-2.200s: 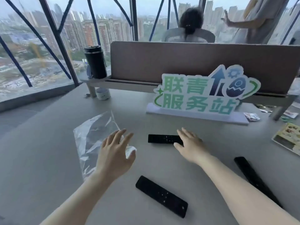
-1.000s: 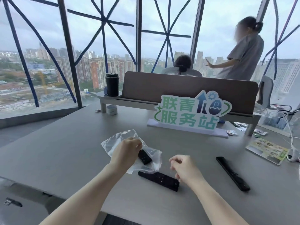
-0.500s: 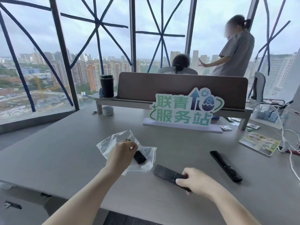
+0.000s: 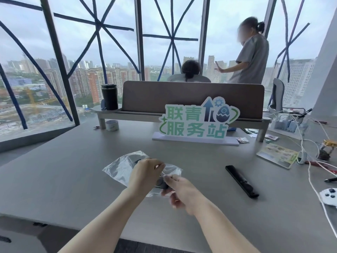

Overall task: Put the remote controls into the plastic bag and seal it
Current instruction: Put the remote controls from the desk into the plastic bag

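Note:
A clear plastic bag (image 4: 118, 168) lies on the grey table (image 4: 54, 179) in front of me. My left hand (image 4: 145, 173) pinches the bag's open edge. A dark remote (image 4: 135, 159) shows dimly through the plastic behind that hand. My right hand (image 4: 182, 193) is closed on a second black remote (image 4: 161, 183), whose end sits at the bag's mouth between my two hands; most of it is hidden. A third black remote (image 4: 241, 181) lies alone on the table to the right.
A green-lettered sign (image 4: 197, 123) stands behind the bag, in front of a brown desk divider (image 4: 182, 95) with a black tumbler (image 4: 109, 96). A leaflet (image 4: 277, 155), white cables (image 4: 310, 172), a jar (image 4: 326, 148) and a white controller (image 4: 329, 196) crowd the right side. Two people are beyond the divider.
My right hand picked up the near remote from the table and brought it to the bag's mouth. My left hand stayed on the bag's opening.

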`<action>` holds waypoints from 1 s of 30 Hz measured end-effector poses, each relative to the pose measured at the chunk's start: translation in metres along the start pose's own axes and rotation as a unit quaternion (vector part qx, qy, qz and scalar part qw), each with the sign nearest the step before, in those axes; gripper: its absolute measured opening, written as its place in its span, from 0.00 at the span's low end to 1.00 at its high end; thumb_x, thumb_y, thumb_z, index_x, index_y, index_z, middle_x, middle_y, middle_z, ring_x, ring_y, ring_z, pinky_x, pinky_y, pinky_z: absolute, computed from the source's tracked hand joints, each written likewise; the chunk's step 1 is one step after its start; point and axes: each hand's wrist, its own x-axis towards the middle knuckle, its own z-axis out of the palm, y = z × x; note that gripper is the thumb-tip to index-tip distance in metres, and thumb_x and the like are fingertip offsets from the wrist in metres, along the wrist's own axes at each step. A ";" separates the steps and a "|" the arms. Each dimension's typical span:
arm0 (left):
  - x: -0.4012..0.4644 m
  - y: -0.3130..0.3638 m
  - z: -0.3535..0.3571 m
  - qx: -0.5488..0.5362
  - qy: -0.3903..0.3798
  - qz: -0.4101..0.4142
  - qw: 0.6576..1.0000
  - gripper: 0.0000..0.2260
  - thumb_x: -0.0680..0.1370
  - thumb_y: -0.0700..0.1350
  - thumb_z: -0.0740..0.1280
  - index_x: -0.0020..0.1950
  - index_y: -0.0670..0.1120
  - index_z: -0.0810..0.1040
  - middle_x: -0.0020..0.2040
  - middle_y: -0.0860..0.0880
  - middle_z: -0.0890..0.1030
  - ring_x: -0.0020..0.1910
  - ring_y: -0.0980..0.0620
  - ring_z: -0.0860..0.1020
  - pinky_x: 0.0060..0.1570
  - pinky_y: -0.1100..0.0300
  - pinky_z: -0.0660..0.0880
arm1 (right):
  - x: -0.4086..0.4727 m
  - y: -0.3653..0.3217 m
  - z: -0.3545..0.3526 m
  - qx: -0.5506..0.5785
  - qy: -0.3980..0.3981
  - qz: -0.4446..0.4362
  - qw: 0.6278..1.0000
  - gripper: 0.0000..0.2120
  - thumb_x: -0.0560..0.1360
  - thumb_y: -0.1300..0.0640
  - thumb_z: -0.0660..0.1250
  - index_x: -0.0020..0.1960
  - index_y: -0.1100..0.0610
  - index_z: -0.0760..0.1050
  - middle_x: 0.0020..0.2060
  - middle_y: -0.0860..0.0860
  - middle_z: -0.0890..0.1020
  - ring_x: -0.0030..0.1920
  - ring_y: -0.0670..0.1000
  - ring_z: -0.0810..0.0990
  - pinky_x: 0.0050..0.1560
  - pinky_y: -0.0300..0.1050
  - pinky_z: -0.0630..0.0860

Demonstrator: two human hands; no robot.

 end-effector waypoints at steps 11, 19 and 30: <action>0.005 0.008 0.021 -0.036 0.012 0.014 0.999 0.09 0.75 0.49 0.66 0.42 0.48 0.84 0.39 0.48 0.85 0.41 0.46 0.80 0.40 0.56 0.74 | -0.011 0.048 -0.173 -0.345 0.396 0.062 0.849 0.11 0.76 0.49 0.60 0.52 0.52 0.78 0.52 0.56 0.82 0.46 0.59 0.79 0.46 0.48 0.76; 0.001 0.024 0.032 -0.057 0.016 0.011 0.998 0.09 0.75 0.49 0.65 0.43 0.48 0.84 0.40 0.47 0.85 0.42 0.46 0.80 0.44 0.52 0.77 | -0.009 0.069 -0.198 -0.390 0.324 0.135 0.851 0.13 0.72 0.44 0.68 0.47 0.53 0.71 0.44 0.53 0.80 0.45 0.57 0.81 0.41 0.47 0.74; -0.003 0.012 0.022 -0.075 0.007 -0.033 0.997 0.08 0.75 0.48 0.65 0.42 0.49 0.84 0.38 0.50 0.85 0.39 0.50 0.78 0.39 0.58 0.70 | -0.071 -0.016 -0.120 -0.090 -0.079 0.092 0.989 0.11 0.74 0.49 0.66 0.37 0.54 0.75 0.21 0.47 0.60 0.20 0.45 0.53 0.20 0.36 0.52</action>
